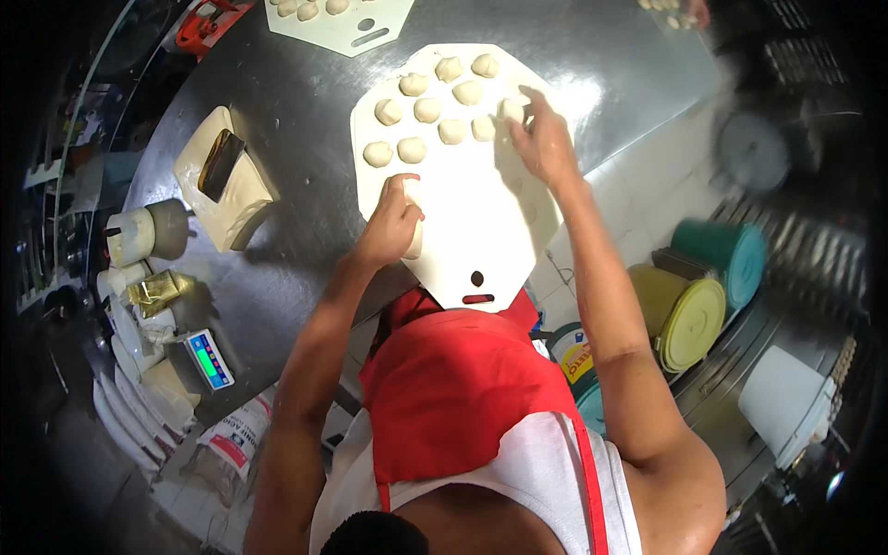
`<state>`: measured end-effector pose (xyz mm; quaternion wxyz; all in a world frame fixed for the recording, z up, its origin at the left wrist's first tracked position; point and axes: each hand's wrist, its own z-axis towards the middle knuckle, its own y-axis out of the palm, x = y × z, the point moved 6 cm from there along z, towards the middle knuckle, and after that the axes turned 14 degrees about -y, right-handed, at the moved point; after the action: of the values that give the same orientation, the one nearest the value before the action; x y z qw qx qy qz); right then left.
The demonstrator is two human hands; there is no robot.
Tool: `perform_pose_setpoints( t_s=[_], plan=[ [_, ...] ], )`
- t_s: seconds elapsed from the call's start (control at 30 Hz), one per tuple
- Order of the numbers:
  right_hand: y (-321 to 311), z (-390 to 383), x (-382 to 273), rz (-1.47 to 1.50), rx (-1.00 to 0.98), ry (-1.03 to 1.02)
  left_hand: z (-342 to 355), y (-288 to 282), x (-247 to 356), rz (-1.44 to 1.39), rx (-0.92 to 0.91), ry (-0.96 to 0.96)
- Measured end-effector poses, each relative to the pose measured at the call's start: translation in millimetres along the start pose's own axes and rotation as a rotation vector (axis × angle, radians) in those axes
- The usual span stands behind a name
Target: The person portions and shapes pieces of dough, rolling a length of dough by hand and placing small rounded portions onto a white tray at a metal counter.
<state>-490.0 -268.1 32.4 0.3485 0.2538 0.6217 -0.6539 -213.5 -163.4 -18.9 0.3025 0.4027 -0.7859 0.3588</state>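
A white cutting board (462, 203) with angled corners lies on the metal table, and several small dough balls (426, 110) sit in loose rows over its far half. At its left side my left hand (392, 225) is closed around a pale piece of dough (414, 236), long in shape and partly hidden by the fingers. My right hand (546, 141) is over the board's far right part, thumb and forefinger spread on either side of a dough ball (511, 109). Whether the fingertips touch that ball is hard to see.
On the steel table (296, 139), a dough slab (222, 208) with a dark-bladed scraper (220, 165) lies left. Nearer are a white cup (130, 237), gold packet (157, 292) and digital scale (209, 360). Another board (379, 23) holds dough balls. Lidded buckets (694, 324) stand right.
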Motion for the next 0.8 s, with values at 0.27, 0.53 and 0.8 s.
perform_pose_setpoints(
  t_s=[0.27,0.53,0.8],
  plan=[
    [15,3,16,-0.105,-0.005,0.013,-17,6,12,0.031,0.103,-0.028],
    [87,-82,-114,0.404,-0.271,-0.133,-24,14,-36,-0.215,-0.052,0.022],
    [45,-99,-155,0.063,-0.139,-0.016,-78,0,71,0.236,0.060,0.339]
  ],
)
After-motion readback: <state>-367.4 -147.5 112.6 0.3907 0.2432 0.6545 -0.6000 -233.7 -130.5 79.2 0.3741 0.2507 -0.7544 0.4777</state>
